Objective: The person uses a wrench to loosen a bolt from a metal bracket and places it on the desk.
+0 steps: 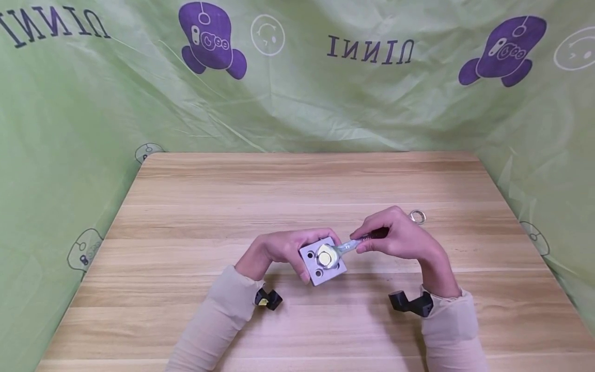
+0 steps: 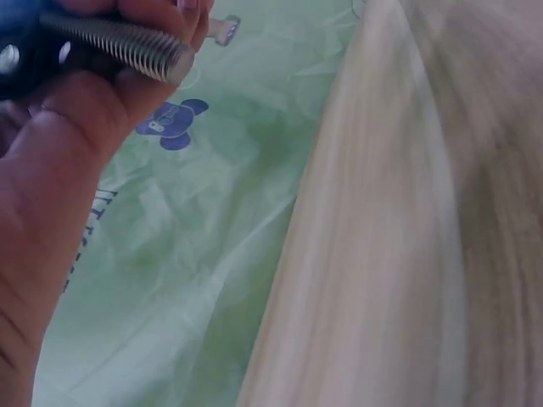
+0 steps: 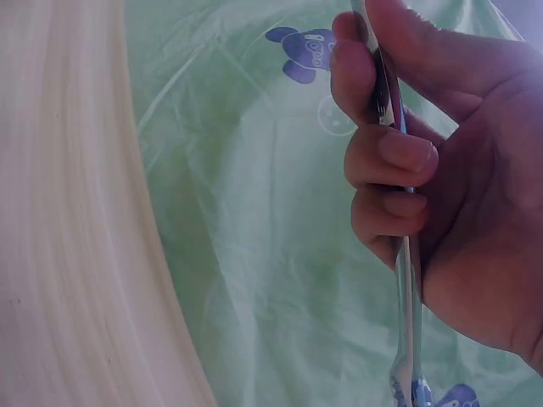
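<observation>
In the head view, my left hand (image 1: 284, 246) grips a square metal block (image 1: 328, 275) with several holes, held above the table. A large hex bolt (image 1: 327, 257) sits in the block, its head facing up. The bolt's threaded end (image 2: 140, 49) sticks out underneath in the left wrist view. With curled fingers, my right hand (image 1: 402, 236) holds a combination wrench (image 1: 347, 246). The wrench's near end is at the bolt head; whether it fully seats there I cannot tell. Its ring end (image 1: 418, 216) shows beyond the hand.
A wood-grain table (image 1: 288, 191) lies below both hands. Green printed cloth (image 1: 297, 108) hangs behind it and along both sides. A black wrist mount (image 1: 411, 304) juts inward from the right sleeve, and another mount (image 1: 268, 298) from the left.
</observation>
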A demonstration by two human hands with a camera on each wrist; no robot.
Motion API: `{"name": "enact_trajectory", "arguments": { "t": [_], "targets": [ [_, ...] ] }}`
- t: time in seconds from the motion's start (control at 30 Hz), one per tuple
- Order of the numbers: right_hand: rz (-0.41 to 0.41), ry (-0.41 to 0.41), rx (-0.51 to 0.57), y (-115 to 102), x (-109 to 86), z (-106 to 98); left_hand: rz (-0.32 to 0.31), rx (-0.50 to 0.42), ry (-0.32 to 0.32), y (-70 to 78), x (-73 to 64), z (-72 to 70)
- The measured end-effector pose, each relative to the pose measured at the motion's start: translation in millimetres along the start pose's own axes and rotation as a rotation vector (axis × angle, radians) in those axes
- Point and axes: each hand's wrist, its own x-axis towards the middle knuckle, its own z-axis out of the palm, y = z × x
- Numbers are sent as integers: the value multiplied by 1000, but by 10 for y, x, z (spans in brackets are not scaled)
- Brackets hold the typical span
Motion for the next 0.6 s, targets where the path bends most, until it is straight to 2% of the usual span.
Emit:
{"name": "enact_trajectory", "arguments": {
  "t": [0.07, 0.13, 0.3, 0.37, 0.47, 0.6],
  "targets": [
    [1, -28, 17, 1, 13, 10, -18, -5, -41, -9, -3, -7],
    [-7, -35, 31, 10, 19, 15, -20, -10, -52, -10, -11, -11],
    [-60, 37, 9, 58, -9, -30, 48, -12, -20, -9, -56, -51],
    [-45, 78, 5, 80, -35, -67, 82, -15, 6, -10, -81, -77],
    [25, 142, -8, 120, -83, -123, 119, -16, 57, 2, -115, -111],
    [161, 239, -41, 186, -136, -186, 131, 36, 207, 48, -144, -113]
  ]
}}
